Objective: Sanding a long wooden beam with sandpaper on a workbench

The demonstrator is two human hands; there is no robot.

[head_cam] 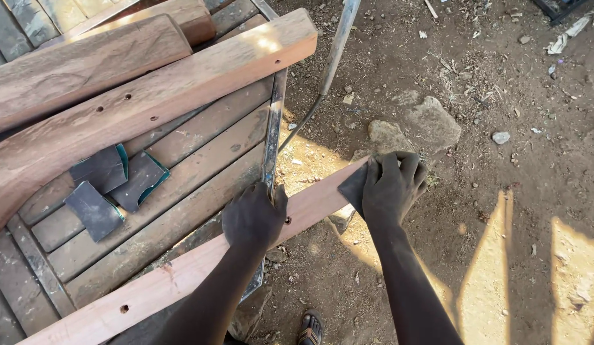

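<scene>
Down at the bottom edge, a sandalled foot [309, 327] stands on the dirt ground [501, 211], and just above it both arms reach out over a long reddish plank [182, 271]. That plank lies slantwise, its near part on the slatted bench [201, 137], its far end jutting out over the ground. Left hand [253, 216] is pressed flat on the plank at the bench's metal edge, fingers spread and pinning it, not curled round anything. Right hand [392, 186] is out at the plank's far end, fingers clamped down on a dark sheet of sandpaper [354, 186] against the wood. By my reading the sanding is at that end; how smooth the surface is, I cannot tell. Three spare sandpaper pieces [112, 185] lie on the slats, beside heavier drilled beams [131, 108].
</scene>
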